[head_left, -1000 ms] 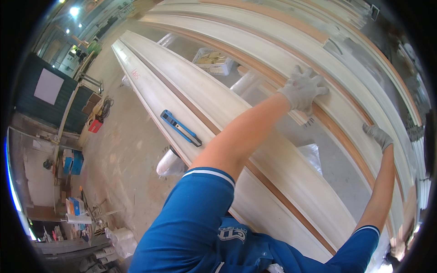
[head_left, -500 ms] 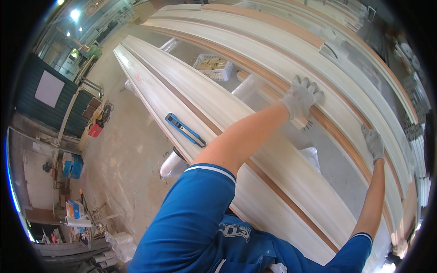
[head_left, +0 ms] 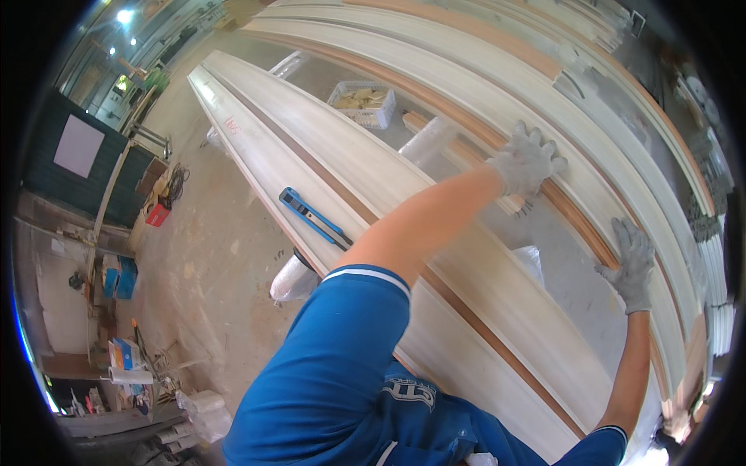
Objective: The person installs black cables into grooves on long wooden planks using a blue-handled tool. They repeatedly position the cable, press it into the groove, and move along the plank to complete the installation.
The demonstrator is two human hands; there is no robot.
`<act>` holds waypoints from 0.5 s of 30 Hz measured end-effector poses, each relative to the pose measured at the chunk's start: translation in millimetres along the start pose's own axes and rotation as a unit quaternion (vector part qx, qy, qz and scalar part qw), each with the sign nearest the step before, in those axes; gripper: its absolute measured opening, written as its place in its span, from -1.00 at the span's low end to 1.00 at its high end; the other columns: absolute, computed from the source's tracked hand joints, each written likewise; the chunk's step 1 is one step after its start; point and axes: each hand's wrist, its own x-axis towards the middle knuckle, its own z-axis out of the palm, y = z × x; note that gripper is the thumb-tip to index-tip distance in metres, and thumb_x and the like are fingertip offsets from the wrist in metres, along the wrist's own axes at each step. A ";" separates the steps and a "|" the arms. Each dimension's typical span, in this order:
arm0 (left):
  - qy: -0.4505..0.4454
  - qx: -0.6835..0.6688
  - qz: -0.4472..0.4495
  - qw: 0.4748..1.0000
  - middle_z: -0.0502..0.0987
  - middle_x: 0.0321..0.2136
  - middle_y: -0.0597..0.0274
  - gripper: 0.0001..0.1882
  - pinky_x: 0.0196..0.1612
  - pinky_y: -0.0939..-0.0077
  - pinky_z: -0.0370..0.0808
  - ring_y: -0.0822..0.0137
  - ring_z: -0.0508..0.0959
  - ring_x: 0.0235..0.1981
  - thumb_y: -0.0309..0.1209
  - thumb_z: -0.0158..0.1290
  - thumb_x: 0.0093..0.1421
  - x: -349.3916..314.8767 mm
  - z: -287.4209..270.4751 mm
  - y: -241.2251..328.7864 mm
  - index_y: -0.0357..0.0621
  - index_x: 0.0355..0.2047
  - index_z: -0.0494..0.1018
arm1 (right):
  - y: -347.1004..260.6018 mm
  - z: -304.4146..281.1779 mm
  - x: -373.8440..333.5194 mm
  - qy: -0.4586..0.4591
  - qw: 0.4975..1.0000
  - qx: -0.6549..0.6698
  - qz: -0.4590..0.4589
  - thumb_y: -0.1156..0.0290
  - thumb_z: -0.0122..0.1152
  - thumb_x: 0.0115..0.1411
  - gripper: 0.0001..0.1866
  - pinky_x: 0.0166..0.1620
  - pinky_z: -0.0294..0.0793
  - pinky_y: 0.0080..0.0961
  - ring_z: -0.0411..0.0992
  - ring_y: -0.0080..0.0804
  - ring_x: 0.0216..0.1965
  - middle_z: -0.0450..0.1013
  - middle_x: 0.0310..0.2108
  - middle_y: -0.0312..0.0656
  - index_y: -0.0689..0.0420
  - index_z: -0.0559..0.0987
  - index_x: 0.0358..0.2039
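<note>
My left hand [head_left: 528,161], in a grey work glove, rests with fingers spread on a long white moulded board [head_left: 587,196] with a brown edge. Farther right along that board, my right hand [head_left: 633,268] wears a matching glove. Its fingers are apart, thumb toward the brown edge, and neither hand grips anything. Under my left forearm lie two more long white panels [head_left: 497,272], side by side with a brown strip between them. A blue utility knife [head_left: 309,213] lies on the left panel, its lower end partly hidden by my arm.
A white plastic crate [head_left: 364,105] with tan pieces stands on the floor between the board rows. Plastic-wrapped supports [head_left: 429,144] show beneath the boards. More long boards [head_left: 466,35] lie beyond. Over on the left are a red box [head_left: 158,211] and a blue box [head_left: 120,277].
My right hand has shifted left across the board, and its fingers are spread wider. My left hand has slid slightly to the right, fingers still spread.
</note>
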 end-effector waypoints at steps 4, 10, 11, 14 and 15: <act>-0.004 -0.015 -0.047 0.999 0.50 0.11 0.26 -0.27 0.26 -0.08 0.26 0.10 0.44 0.19 0.03 0.35 0.02 7.4 -4.2 5.5 0.23 0.20 0.43 | 0.7 5.4 12.1 0.012 0.998 -0.037 0.040 0.25 0.63 -0.20 0.07 0.35 0.21 -0.22 0.28 -0.15 0.27 0.33 0.28 -0.16 -0.05 0.31 0.37; 0.074 -0.213 -0.107 0.968 0.55 0.04 0.20 -0.36 0.22 0.04 0.35 0.11 0.47 0.18 0.03 0.34 0.04 -37.9 -40.3 -7.9 0.06 0.10 0.54 | -97.0 -31.0 -7.7 -0.129 0.941 0.312 0.028 0.05 0.51 0.05 -0.35 -0.01 0.50 -0.27 0.52 -0.16 -0.07 0.57 -0.08 -0.08 0.09 0.57 0.11; 0.114 -0.238 -0.125 0.956 0.56 0.04 0.19 -0.37 0.20 0.08 0.39 0.09 0.49 0.15 0.03 0.33 0.05 -59.2 -45.5 -13.2 0.02 0.08 0.54 | -111.3 -40.2 -11.6 -0.209 0.918 0.336 0.006 -0.04 0.45 0.11 -0.38 -0.11 0.53 -0.27 0.55 -0.15 -0.13 0.60 -0.17 -0.07 0.11 0.61 0.06; 0.182 -0.284 -0.176 0.925 0.59 0.04 0.15 -0.42 0.10 0.20 0.50 0.03 0.54 0.06 -0.02 0.29 0.11 -117.6 -61.8 -46.0 -0.07 0.05 0.56 | -156.8 -35.7 -22.8 -0.085 0.973 0.195 -0.088 -0.09 0.31 0.24 -0.47 -0.18 0.51 -0.21 0.53 -0.05 -0.24 0.60 -0.28 -0.03 0.13 0.66 -0.06; 0.196 -0.290 -0.205 0.914 0.61 0.01 0.15 -0.43 0.09 0.26 0.51 0.09 0.56 0.04 -0.03 0.28 0.13 -138.2 -65.7 -56.0 -0.08 0.06 0.56 | -160.5 -30.9 -19.0 -0.096 0.970 0.215 -0.060 -0.12 0.26 0.26 -0.46 -0.20 0.51 -0.20 0.52 -0.02 -0.24 0.60 -0.29 0.00 0.12 0.66 -0.06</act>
